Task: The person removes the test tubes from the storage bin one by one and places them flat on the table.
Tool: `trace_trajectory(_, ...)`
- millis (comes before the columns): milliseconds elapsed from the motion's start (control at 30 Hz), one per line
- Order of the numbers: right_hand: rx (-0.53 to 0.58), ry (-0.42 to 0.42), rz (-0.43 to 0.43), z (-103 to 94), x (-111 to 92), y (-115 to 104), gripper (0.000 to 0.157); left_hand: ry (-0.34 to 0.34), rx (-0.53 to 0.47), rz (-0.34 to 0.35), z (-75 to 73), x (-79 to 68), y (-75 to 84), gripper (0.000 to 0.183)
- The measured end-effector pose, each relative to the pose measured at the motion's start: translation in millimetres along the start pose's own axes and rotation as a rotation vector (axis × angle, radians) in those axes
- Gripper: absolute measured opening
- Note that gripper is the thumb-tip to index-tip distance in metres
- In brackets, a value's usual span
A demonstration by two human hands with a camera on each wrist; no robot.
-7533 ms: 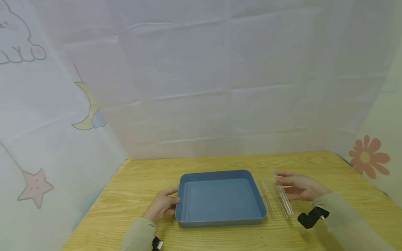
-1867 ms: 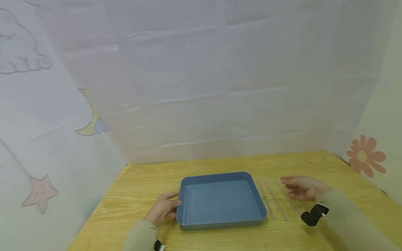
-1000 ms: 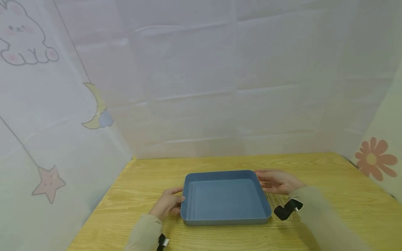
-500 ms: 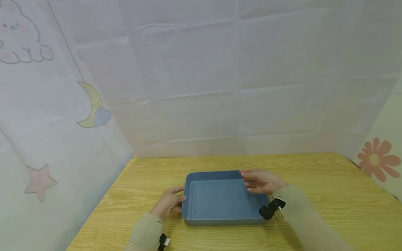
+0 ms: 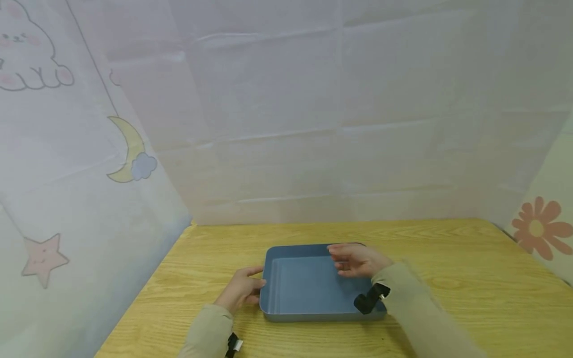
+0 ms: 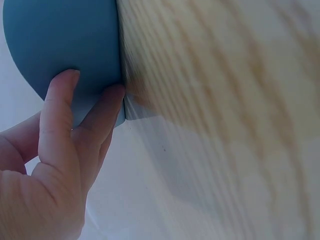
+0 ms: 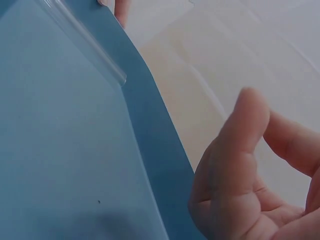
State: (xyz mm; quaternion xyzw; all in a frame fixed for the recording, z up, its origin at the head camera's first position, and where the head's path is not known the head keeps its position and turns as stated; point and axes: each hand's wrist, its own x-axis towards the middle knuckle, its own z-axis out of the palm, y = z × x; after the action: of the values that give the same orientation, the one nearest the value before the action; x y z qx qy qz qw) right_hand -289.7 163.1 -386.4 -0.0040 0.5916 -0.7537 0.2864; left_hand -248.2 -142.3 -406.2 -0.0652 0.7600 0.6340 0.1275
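Note:
A blue rectangular tray (image 5: 313, 288) sits on the wooden table. My left hand (image 5: 241, 289) holds its left end, with the thumb at the rim; in the left wrist view, fingertips (image 6: 65, 82) press against the outer wall. Inside, at least one thin clear tube (image 7: 90, 42) with a rounded end lies along the left wall, faint in the head view. My right hand (image 5: 358, 261) hovers over the tray's right half, fingers loosely bent. The right wrist view shows nothing between its thumb and fingers. Part of the tray's right side is hidden behind the right hand and its wrist camera.
Wood-grained table (image 5: 215, 258) surrounds the tray. A pale printed sheet (image 5: 286, 124) stands as a wall behind and at both sides. My right sleeve (image 5: 416, 303) covers the spot where clear tubes lay earlier.
My right hand left the tubes lying right of the tray and moved left, over the tray's inside. My left hand has stayed on the tray's left end.

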Motion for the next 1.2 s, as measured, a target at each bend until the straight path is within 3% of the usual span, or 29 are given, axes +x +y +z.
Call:
trace_trajectory(200,0.005,0.022,0.017,10.2,10,4,0.052,0.008,0.003,0.005,1.3,0.6,1.3,0.049)
trace_trajectory(500,-0.010,0.014,0.017,19.7,20,13,0.056,-0.003,0.024,0.012,0.2,-1.0,0.3,0.049)
trace_trajectory(767,0.011,0.090,0.030,35.6,31,17,0.046,-0.002,0.020,0.009,-0.1,-0.6,-0.6,0.049)
trace_trajectory(1200,0.006,0.065,0.042,47.1,43,21,0.047,0.004,0.006,0.012,0.3,-1.2,-0.6,0.049)
